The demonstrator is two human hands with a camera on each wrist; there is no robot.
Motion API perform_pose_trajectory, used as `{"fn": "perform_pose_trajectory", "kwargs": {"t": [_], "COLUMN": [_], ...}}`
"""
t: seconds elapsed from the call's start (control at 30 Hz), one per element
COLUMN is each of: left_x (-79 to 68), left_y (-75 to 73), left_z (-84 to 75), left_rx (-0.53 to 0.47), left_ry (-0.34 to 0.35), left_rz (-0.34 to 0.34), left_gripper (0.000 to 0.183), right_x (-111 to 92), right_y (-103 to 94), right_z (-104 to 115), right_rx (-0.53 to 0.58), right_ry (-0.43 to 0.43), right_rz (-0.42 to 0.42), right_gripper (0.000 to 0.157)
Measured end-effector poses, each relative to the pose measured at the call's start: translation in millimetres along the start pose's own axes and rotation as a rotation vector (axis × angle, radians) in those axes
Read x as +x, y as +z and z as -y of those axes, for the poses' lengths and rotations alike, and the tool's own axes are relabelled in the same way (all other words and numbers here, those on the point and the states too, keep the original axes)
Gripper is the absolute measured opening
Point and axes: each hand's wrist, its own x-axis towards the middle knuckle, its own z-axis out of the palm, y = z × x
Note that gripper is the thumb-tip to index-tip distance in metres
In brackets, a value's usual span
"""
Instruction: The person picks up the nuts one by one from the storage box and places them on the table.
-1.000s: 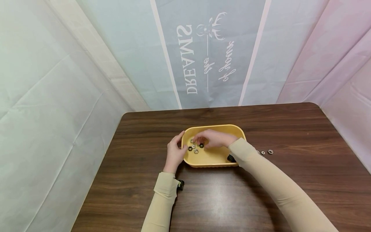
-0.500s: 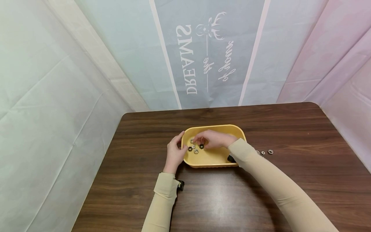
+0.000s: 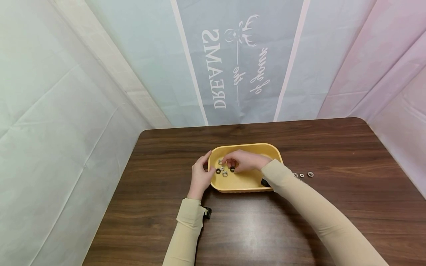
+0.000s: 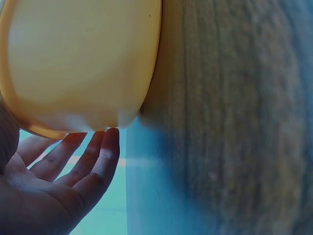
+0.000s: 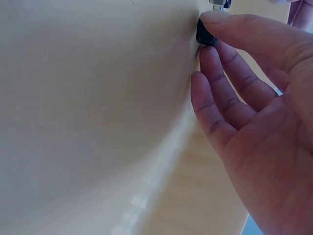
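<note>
A yellow plastic bin (image 3: 244,181) rests on the table. My left hand (image 3: 201,175) grips its left end, thumb over the rim; in the left wrist view, the fingers (image 4: 105,156) lie against the outer wall. Inside the bin, my right hand (image 3: 247,160) pinches a black nut (image 5: 205,35) between thumb and fingers, close to the bin's floor. To the left of those fingers lie silver nuts, one near the back (image 3: 220,162) and one nearer the front (image 3: 225,174), a small silver nut (image 3: 222,169) and another black nut (image 3: 218,171).
On the dark wooden table (image 3: 346,155), right of the bin, sit several small metal nuts, one silver nut (image 3: 310,174) farthest right. A printed curtain (image 3: 244,74) hangs behind the table, and white sheeting (image 3: 66,147) stands along the left side.
The black nut at my right hand has shifted slightly right and toward the near side. My left hand keeps its hold on the bin.
</note>
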Motion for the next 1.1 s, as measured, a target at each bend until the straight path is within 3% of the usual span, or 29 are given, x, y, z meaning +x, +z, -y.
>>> {"fn": "perform_pose_trajectory", "kwargs": {"t": [1.1], "left_x": [0.0], "left_y": [0.1], "left_z": [-1.3], "left_rx": [0.006], "left_ry": [-0.002], "left_rz": [0.004], "left_gripper": [0.060], "right_x": [-11.5], "right_y": [-8.1], "right_z": [6.1], "right_rx": [0.018], "right_ry": [0.024], "right_rz": [-0.033], "right_gripper": [0.045]}}
